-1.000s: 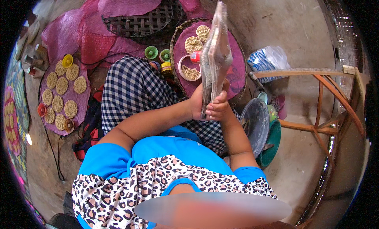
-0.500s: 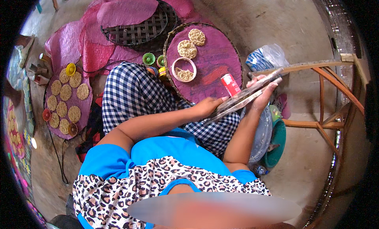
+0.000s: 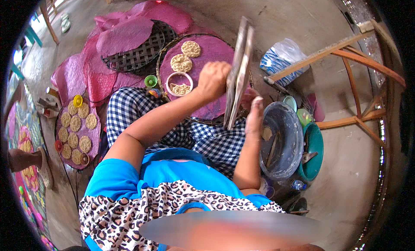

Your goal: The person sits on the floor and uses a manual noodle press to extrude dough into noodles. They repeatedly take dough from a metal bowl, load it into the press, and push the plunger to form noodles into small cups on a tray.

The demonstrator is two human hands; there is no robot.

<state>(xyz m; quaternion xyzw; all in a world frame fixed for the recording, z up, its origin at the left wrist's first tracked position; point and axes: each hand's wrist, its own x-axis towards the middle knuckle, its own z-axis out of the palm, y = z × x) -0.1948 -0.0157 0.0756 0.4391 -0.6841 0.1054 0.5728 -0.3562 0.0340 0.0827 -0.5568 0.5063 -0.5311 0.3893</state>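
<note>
Two long, narrow flat grey boards [image 3: 237,78] stand nearly upright side by side before me, seen almost edge-on and smeared by motion. My right hand [image 3: 254,110] grips them from their right side, its thumb up and some fingers hidden behind them. Against their left face, my left hand [image 3: 212,80] is closed in a fist; what lies inside it is hidden. Beyond the fist, a round tray with a purple sheet [image 3: 207,95] bears two noodle-like discs [image 3: 181,62] and a white ring [image 3: 191,85] with loose strands inside.
On my left, several strand discs [image 3: 85,143] lie on a purple sheet with small coloured cups. A grey basin [image 3: 281,160] and green basin [image 3: 317,151] stand at my right, near a wooden frame [image 3: 337,54]. A black woven tray [image 3: 142,56] lies beyond my knee.
The boards have swung from a slant to nearly upright. My left hand has moved up and away from their lower end. The red can is no longer visible. A person's foot appears at the left.
</note>
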